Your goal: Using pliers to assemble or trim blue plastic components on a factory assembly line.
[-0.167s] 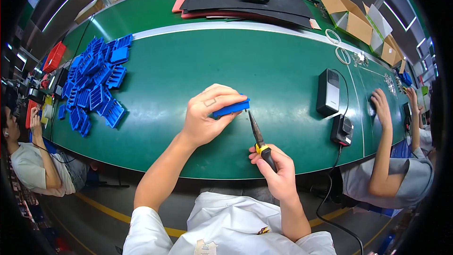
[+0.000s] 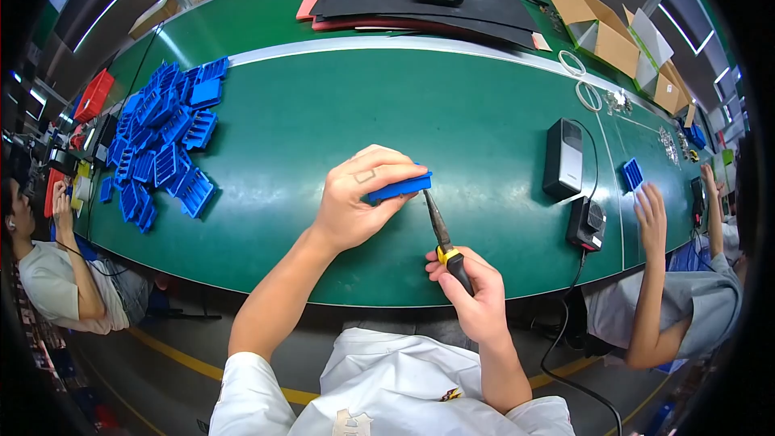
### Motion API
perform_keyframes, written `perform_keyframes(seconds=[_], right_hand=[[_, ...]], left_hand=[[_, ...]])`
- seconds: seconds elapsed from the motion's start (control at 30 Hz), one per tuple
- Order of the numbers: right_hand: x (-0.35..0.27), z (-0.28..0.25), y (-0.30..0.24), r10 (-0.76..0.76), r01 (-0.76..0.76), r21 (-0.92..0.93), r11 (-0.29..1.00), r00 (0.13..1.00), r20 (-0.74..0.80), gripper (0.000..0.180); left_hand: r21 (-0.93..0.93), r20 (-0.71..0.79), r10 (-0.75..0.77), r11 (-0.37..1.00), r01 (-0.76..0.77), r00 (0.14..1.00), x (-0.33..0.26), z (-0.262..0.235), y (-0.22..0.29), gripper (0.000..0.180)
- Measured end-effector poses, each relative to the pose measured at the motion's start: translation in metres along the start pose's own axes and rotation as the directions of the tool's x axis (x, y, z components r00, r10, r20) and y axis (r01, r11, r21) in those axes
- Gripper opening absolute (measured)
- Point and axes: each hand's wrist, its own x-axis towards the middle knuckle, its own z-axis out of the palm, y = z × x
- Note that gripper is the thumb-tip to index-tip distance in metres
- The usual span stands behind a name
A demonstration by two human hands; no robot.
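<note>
In front of you, the green bench stretches from side to side, its middle left bare, which probably gives both arms room. Across its far side lie the black sheets, seemingly kept there to be out of your reach zone. To your left sits the pile of blue trays, loosely heaped and well apart from your hands, likely so that single ones lift off easily. On the right, the grey and black box stands upright, clear of your elbow.

Your left hand arches over, fingers above and thumb below, in a narrow grip. Your right hand is wrapped round the handles of the pliers, whose long nose points up and away from you; that low hold seems meant to keep your knuckles off the tip. Smallest is the blue piece, held in the left fingers over the bench, its right end sticking out, apparently so the pliers can get at it. The tip is right by that end; whether it touches, you cannot tell.
</note>
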Motion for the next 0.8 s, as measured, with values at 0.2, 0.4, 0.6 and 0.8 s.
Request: perform_keyframes(seconds=[0.2,0.4,0.6,0.8], right_hand=[[-0.0007,-0.0012,-0.0009,0.032,-0.032,0.019,0.999,0.999,-0.009,0.008],[0.0014,0.0018,-0.0018,0.048,-0.048,-0.038,0.998,0.999,-0.004,0.008],[0.0012,-0.0014,0.0040,0.005,-0.006,-0.020,1.000,1.000,-0.025,0.006],[0.0011,-0.0005,0.0024,-0.007,0.007,-0.029,1.000,1.000,-0.018,0.006]], left_hand=[[0.005,0.010,-0.010,1.000,0.010,1.000,0.0001,0.0015,0.0011,0.033],[0.017,-0.006,0.013,1.000,-0.013,1.000,-0.0016,-0.0015,-0.0018,0.034],[0.024,-0.005,0.008,1.000,-0.008,1.000,0.0009,0.0011,-0.0011,0.033],[0.022,-0.011,0.008,1.000,-0.008,1.000,-0.0001,0.0009,-0.0005,0.032]])
